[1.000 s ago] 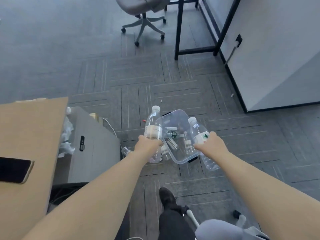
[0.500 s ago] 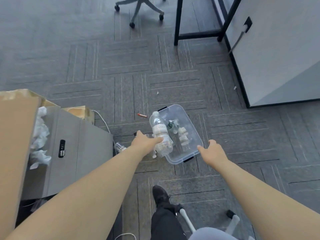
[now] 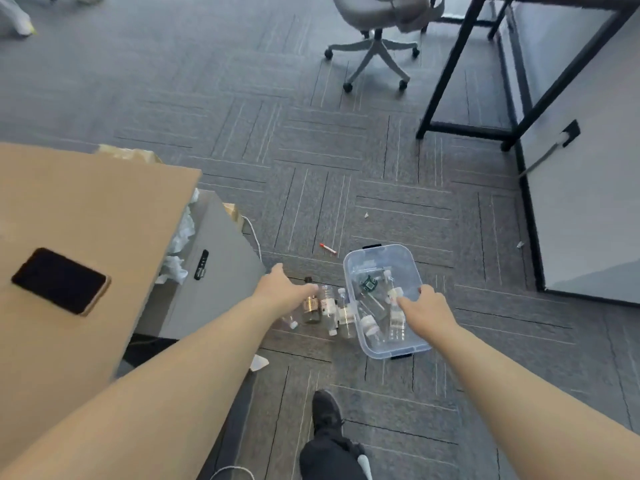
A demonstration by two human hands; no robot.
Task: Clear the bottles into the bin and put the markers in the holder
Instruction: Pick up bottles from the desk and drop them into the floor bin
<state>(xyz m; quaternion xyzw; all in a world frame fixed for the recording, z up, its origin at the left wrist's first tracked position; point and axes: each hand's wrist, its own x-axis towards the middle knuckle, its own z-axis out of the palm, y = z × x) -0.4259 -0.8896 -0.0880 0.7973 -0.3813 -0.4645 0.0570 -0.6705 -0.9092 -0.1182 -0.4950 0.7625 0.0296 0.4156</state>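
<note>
A clear plastic bin (image 3: 351, 268) stands on the grey carpet and holds several empty bottles (image 3: 394, 315). More bottles (image 3: 327, 306) lie on the floor just left of the bin. My left hand (image 3: 282, 289) hovers over those floor bottles, fingers spread, holding nothing. My right hand (image 3: 424, 311) is over the near right part of the bin, fingers loosely apart and empty. A red-capped marker (image 3: 327, 249) lies on the carpet beyond the bin's far left corner. No holder is in view.
A tan desk (image 3: 86, 209) with a black phone (image 3: 60, 280) fills the left. A grey cabinet (image 3: 221, 271) stands beside it with crumpled paper (image 3: 181, 237). An office chair (image 3: 375, 46) and a black table frame (image 3: 464, 98) stand farther off. My shoe (image 3: 325, 410) is below.
Both hands held bottles a second ago. The right one let go first, then the left; both hands are now empty and the bin holds more bottles.
</note>
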